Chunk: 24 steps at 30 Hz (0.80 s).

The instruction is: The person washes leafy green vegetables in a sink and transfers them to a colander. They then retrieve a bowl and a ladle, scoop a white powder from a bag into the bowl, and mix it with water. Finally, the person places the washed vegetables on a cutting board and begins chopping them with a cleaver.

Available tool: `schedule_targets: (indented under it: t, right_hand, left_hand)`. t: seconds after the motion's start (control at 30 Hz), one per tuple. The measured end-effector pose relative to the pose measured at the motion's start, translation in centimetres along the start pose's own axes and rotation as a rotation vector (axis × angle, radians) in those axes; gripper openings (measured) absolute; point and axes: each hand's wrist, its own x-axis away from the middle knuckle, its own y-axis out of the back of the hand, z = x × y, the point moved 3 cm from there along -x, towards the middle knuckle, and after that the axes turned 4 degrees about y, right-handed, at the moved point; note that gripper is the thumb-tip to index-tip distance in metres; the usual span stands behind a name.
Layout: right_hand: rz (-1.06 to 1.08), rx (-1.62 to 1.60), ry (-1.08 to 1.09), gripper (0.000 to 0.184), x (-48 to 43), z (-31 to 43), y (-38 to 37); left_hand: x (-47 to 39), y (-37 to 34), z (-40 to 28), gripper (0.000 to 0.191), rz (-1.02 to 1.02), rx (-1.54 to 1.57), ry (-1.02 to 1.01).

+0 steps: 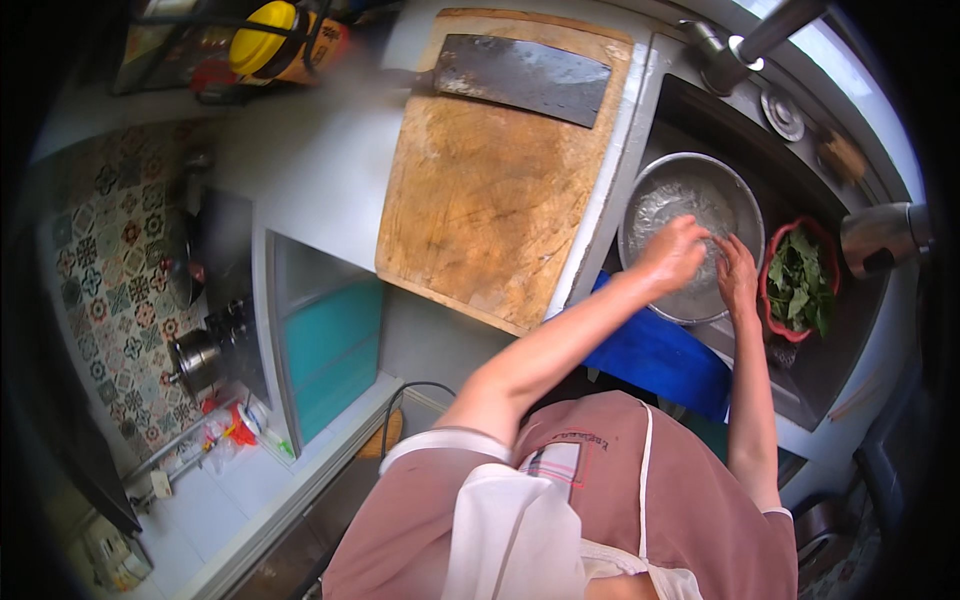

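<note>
A round metal basin (756,217) stands in the dark sink, with moving, rippled water (679,202) inside. My left hand (673,253) is over the basin, its fingers bent; whether anything is between them cannot be made out. At the basin's right rim is my right hand (737,271), its fingertips close to those of the left. Just right of it, a red plastic basket (766,300) holds green leafy vegetables (799,281). The faucet (739,61) rises behind the basin.
Left of the sink lies a wooden cutting board (495,202) bearing a cleaver (525,79). A blue cloth or sheet (660,360) hangs at the sink's front edge. A yellow-lidded jar (262,41) is at the upper left, and a metal pot (196,360) at the far left.
</note>
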Motion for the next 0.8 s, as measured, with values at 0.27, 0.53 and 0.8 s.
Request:
schedule_targets:
  t: [0.27, 0.53, 0.8]
  right_hand:
    - [-0.157, -0.15, -0.242, 0.034, 4.7, 4.4, 2.9]
    - [-0.198, -0.471, -0.482, 0.038, 6.2, 4.3, 0.7]
    - [-0.357, -0.635, -0.809, 0.029, 2.0, -2.3, -6.2]
  left_hand:
    - [9.0, 25.4, 12.3, 0.074, -0.575, -0.855, 0.262]
    - [0.1, 9.2, 0.9, 0.076, -0.071, -0.613, -0.075]
    - [-5.6, -14.7, 10.0, 0.015, -0.372, 1.391, 0.95]
